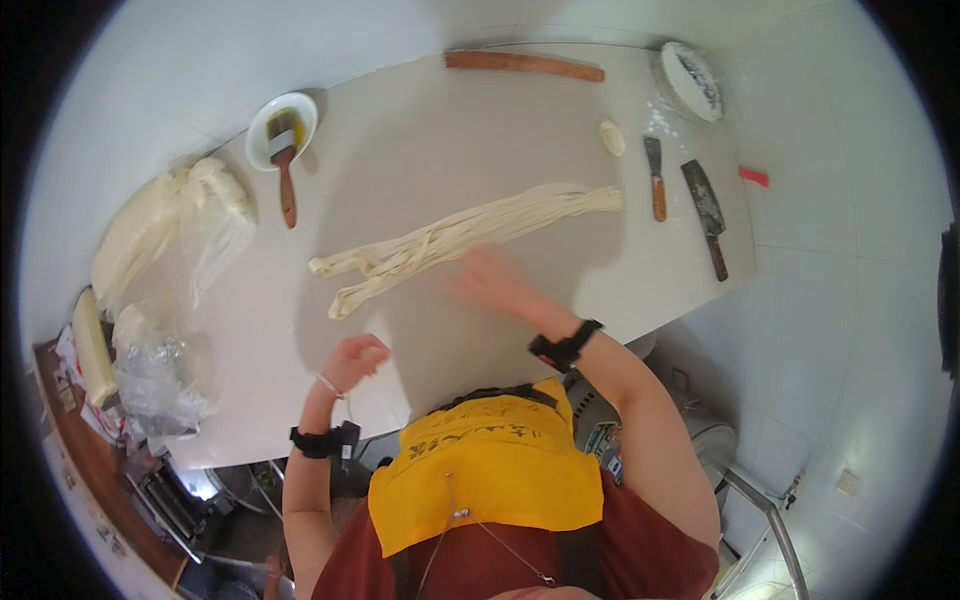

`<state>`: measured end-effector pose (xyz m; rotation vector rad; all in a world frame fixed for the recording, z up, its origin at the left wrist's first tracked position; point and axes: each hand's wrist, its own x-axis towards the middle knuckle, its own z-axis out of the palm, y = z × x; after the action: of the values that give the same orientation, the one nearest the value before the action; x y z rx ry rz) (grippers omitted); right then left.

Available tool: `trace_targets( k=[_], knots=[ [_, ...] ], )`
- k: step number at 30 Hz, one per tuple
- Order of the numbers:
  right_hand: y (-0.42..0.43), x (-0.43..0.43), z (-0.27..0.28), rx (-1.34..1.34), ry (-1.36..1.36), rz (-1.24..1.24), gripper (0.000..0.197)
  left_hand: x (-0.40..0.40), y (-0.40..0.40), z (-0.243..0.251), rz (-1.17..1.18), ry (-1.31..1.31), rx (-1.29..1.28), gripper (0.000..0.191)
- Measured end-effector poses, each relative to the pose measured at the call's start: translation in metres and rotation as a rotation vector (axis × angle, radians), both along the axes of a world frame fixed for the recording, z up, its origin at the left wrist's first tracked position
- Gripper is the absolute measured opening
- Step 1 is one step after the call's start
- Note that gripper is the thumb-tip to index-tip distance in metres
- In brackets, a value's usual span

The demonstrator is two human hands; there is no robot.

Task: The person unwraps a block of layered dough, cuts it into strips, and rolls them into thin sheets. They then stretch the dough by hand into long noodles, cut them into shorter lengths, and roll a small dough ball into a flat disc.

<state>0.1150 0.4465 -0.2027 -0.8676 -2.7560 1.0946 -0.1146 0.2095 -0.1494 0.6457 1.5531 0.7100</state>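
A bundle of long hand-pulled noodles (450, 232) lies slantwise across the pale worktable (480, 142), with looped ends at the left and gathered strands at the right. Just below the middle of the bundle is my right hand (491, 281), blurred by motion; whether it touches the strands cannot be made out. My left hand (360, 356) hovers over the table's near side, below the noodles' looped left ends and apart from them. Its fingers are curled, and their inner side is hidden. Beyond the bundle's right end sits a small lump of dough (612, 138).
A brush (286, 172) rests in a white bowl (259, 142) of yellow liquid. Plastic-wrapped dough (150, 225) lines the left side. Along the back is a wooden rolling pin (525, 65); at right are a scraper (655, 176), a cleaver (705, 210) and a bowl of flour (686, 81).
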Motion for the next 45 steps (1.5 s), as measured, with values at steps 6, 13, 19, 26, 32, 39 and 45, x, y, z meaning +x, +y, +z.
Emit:
trace_targets(
  k=[6,13,19,26,32,39,45],
  knots=[
    [0.145,0.169,-0.025,0.3,0.013,-0.568,0.023,-0.008,0.067,-0.082,0.405,0.588,0.086,0.017],
    [0.233,0.274,-0.012,0.646,-0.11,-0.601,0.031,0.067,0.137,-0.078,0.636,-0.065,0.057,0.034],
    [0.312,0.313,-0.034,0.313,0.003,-0.88,0.041,0.234,0.342,-0.047,0.36,-0.31,0.436,0.055],
    [0.289,0.405,-0.013,0.692,-0.22,-0.819,0.057,0.269,0.391,-0.056,-0.079,0.415,0.54,0.068],
    [0.257,0.44,-0.009,0.287,-0.447,-0.851,0.057,0.115,0.232,-0.076,-0.22,1.077,0.386,0.085],
    [0.156,0.382,0.058,-0.011,-0.208,-1.106,0.047,0.008,0.111,-0.054,-0.25,1.367,0.146,0.061],
    [0.037,0.186,0.102,-0.482,-0.007,-0.591,0.043,-0.023,0.079,-0.052,-0.168,1.217,0.159,0.045]
  ],
)
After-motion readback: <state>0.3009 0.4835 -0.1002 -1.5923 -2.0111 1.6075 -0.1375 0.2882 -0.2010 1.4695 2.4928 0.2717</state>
